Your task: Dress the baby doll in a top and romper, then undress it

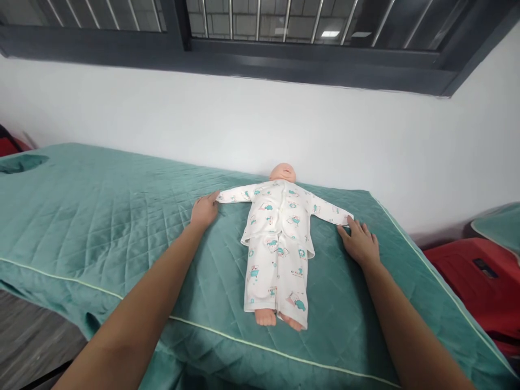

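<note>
Doll (280,216) lies, left hand (205,210) and right hand (361,244) touching its 2 cuffs (343,217), grips too obscured to tell.

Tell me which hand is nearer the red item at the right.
Right. The right hand, at one sleeve end, is left of the red item; the left hand is farther left, across the doll.

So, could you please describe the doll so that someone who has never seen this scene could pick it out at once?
Below the dark window frame and white wall lies a green quilted cover. On it, between the person's left hand and right hand, lies the doll, sleeves spread wide. Its white printed pyjamas and bare feet set it apart from the plain green.
</note>
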Motion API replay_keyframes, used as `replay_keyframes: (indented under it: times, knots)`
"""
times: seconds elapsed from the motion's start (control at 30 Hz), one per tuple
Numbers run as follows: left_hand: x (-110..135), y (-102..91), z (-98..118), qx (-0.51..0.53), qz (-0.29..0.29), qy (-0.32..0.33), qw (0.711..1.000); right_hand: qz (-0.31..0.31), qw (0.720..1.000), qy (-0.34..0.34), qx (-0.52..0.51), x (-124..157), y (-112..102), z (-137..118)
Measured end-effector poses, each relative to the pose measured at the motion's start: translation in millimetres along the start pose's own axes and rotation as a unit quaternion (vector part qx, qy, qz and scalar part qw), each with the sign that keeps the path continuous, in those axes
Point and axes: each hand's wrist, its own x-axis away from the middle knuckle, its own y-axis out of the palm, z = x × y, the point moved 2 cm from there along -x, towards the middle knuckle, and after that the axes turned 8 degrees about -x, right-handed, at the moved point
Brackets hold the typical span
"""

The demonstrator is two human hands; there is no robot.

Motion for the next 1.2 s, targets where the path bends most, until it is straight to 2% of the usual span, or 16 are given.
replay_keyframes:
  times: [0.37,0.7,1.2]
  knots:
    - [-10.9,2.3,-9.0,-0.028,0.024,-0.094,0.995,-0.002,1.000,-0.001,0.000,-6.0,4.6,1.2]
    - [-5.2,3.5,-7.2,-0.025,0.008,-0.074,0.997,0.001,1.000,0.010,0.006,2.3,0.7,-9.8]
    - [17.8,10.8,-10.0,-0.073,-0.005,-0.064,0.995,0.005,1.000,0.026,-0.007,1.8,6.2,-6.0]
